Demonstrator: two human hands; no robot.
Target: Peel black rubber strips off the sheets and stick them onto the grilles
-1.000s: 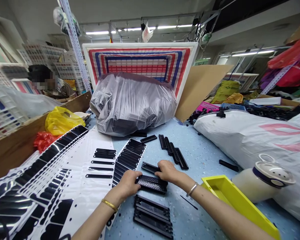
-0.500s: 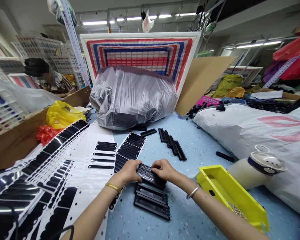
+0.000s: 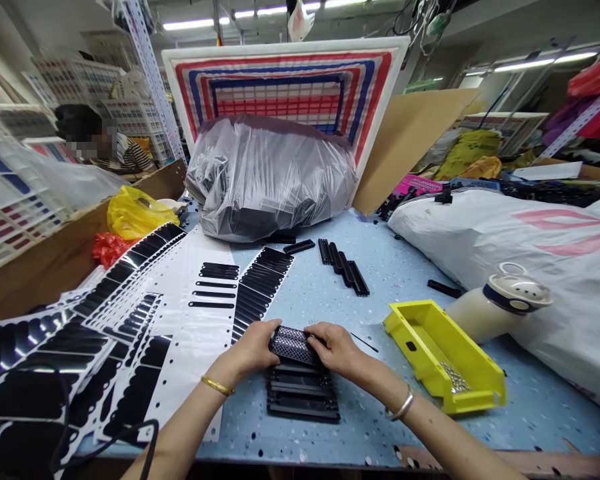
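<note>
Both hands on one black mesh grille piece, held just above the blue table near its front edge. Left hand pinches the L end, right hand closed over the R end, fingers curled on top. Right under it: a stack of black frames, same sort of part, w/ the grille touching or nearly touching the top one, can't tell which.

Grille looks like thin moulded plastic: prob. light, stiff-ish but w/ some flex, perforated face gives grip. Best held by the short ends or long edges, not pressed in the middle, where I'd guess it could bow or crack.

To the L, white sticker sheets w/ black strips. To the R, a yellow bin w/ small metal bits inside, then a white jug against a big white sack. Farther back, a row of black parts and a grey plastic bag. Another person sits far L.

No readable writing anywhere; pink marks on the sack too distorted to read.
</note>
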